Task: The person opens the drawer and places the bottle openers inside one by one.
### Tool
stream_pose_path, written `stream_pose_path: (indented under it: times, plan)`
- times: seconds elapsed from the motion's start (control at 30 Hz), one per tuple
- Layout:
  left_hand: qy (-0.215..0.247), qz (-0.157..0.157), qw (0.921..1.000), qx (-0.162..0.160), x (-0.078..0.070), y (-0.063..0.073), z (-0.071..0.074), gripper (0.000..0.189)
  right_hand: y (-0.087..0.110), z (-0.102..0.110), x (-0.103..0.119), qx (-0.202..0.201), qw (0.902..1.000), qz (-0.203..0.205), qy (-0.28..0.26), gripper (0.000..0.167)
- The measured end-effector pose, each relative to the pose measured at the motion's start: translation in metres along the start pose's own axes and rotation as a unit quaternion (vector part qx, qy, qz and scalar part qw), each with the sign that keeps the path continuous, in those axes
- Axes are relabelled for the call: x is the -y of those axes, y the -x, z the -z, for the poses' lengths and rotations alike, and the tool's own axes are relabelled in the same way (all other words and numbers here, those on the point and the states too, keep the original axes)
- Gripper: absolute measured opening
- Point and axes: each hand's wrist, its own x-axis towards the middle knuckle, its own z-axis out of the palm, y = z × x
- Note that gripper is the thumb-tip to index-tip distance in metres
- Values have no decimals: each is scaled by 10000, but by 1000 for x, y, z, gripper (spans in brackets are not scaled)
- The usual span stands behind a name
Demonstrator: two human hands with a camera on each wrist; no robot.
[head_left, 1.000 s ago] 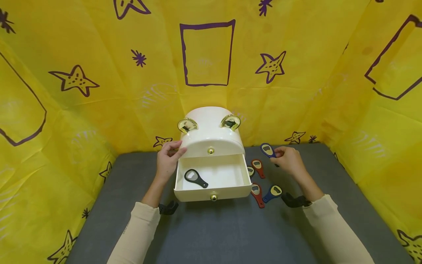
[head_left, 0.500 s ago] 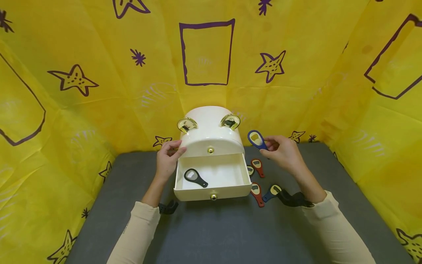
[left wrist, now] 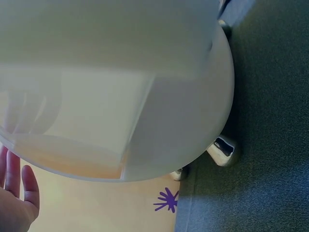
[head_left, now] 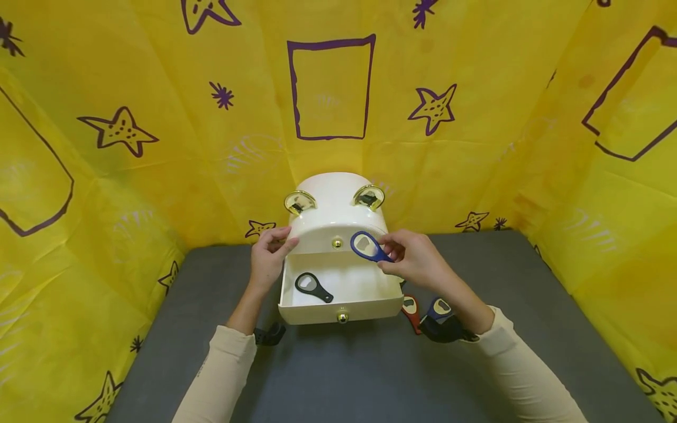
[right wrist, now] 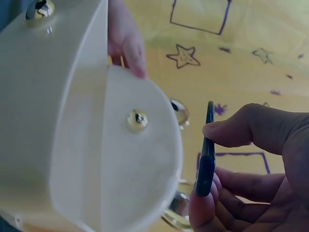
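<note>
A cream rounded cabinet (head_left: 338, 202) with gold ears and knobs stands against the back wall, its lower drawer (head_left: 312, 313) pulled out. My left hand (head_left: 267, 258) rests at the cabinet's left side, fingers fairly straight, thumb near the front face. Between thumb and fingers, my right hand (head_left: 420, 259) pinches a blue bottle opener (head_left: 373, 254) by its narrow end. The opener's round head overlaps the upper front face in the head view, right of the knob. Seen edge-on in the right wrist view, the opener (right wrist: 206, 166) is thin and dark. A black bottle opener (head_left: 313, 288) lies inside the drawer at left.
Right of the drawer, a red bottle opener (head_left: 410, 311) and another blue one (head_left: 439, 308) lie on the dark grey table (head_left: 328, 376), partly covered by the right wrist strap (head_left: 444, 330). Yellow cloth walls (head_left: 211, 176) with purple drawings surround the table.
My right hand has carried the blue bottle opener leftward from beside the cabinet to in front of it, above the drawer. It now hides openers behind it. The left hand has stayed put.
</note>
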Motion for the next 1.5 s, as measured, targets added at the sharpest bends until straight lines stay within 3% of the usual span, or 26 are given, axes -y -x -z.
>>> stream_pose_path:
  times: [0.5, 0.63, 0.9, 1.1, 1.2, 1.23, 1.33, 1.5]
  plan:
    - [-79, -84, 9999, -102, 0, 1, -1, 28, -22, -48, -9, 1163, 9926, -117, 339, 24]
    - [-54, -111, 9998, -125, -1, 1, -1, 28, -29, -60, -13, 1335, 9892, -129, 585, 14]
    - [-35, -57, 10000, -65, -1, 1, -2, 29, -36, -76, -13, 1270, 9864, -286, 1000, 8]
    - [-162, -26, 9998, -97, -2, 2, -2, 29, -39, -86, -16, 1182, 9840, -260, 1307, 24]
    - [-188, -8, 9998, -93, -2, 2, -1, 29, -39, -90, -17, 1183, 9820, -358, 1430, 13]
    - [-189, -9, 9998, -99, -2, 2, -1, 29, -39, -90, -17, 1177, 9823, -386, 1406, 11]
    - [-167, -54, 9998, -105, -1, 2, -1, 29, -38, -84, -15, 1125, 9875, -356, 1042, 25]
    - [-146, -108, 9998, -107, 0, 1, -1, 29, -30, -51, -10, 1024, 9943, -284, 28, 27]
